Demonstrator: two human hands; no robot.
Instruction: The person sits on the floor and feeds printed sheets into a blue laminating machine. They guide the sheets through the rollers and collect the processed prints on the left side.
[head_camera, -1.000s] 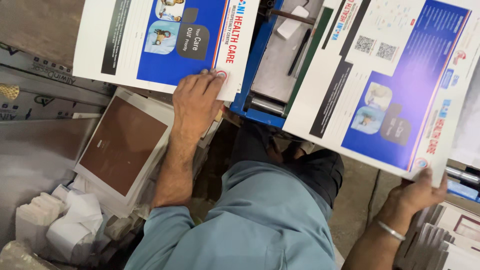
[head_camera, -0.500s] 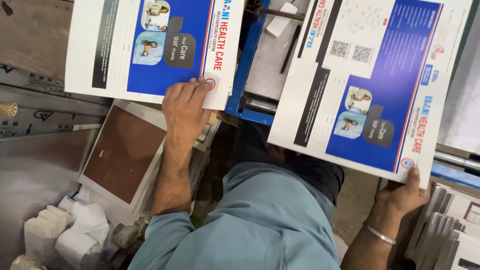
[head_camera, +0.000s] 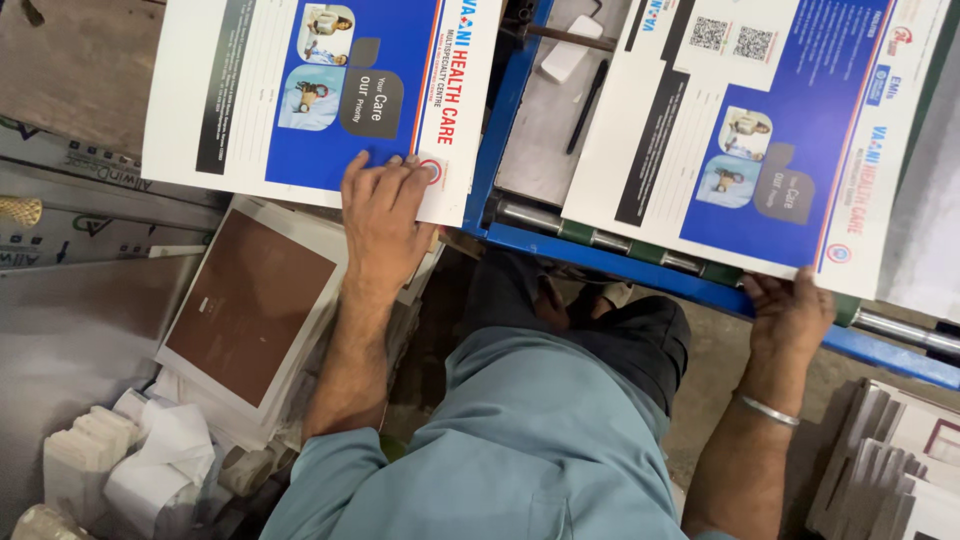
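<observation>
My left hand (head_camera: 382, 213) lies flat, fingers spread, on the near corner of a white and blue printed sheet (head_camera: 300, 90) at the upper left. A second printed sheet (head_camera: 770, 130) of the same design lies tilted over the blue machine frame (head_camera: 640, 265) at the right. My right hand (head_camera: 790, 310) grips the near edge of that sheet, with a metal bangle on its wrist. My lap in grey-blue cloth fills the bottom middle.
A stack of brown-faced white sheets (head_camera: 250, 305) lies below the left sheet. White folded paper bundles (head_camera: 110, 465) sit at the bottom left. Metal rollers (head_camera: 620, 240) run along the blue frame. More stacked printed boards (head_camera: 890, 460) stand at the bottom right.
Both printed sheets have shifted to the left and lower in view. My right hand has moved inward along the right sheet's near edge; my left hand stays pressed on the left sheet.
</observation>
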